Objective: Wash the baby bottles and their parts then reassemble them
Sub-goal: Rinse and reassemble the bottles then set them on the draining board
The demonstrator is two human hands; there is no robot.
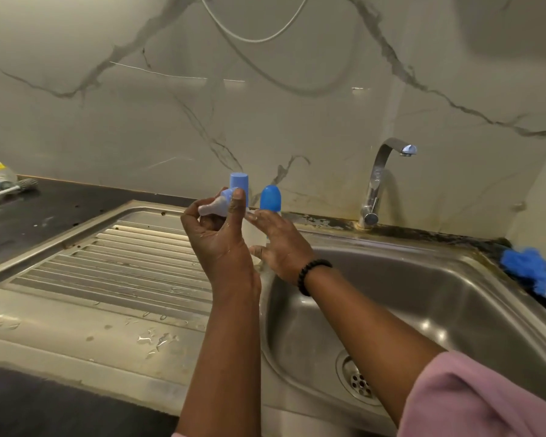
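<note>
Fingers of the left hand [216, 231] are pinching a clear teat [209, 207] with its blue ring, held up over the drainboard [114, 266]. Just behind are standing two blue caps [239, 183] on bottles by the wall. The right hand [278, 244] is reaching toward the rounded-cap bottle [270, 198], fingers straight and spread, holding nothing, above the sink [423, 298].
</note>
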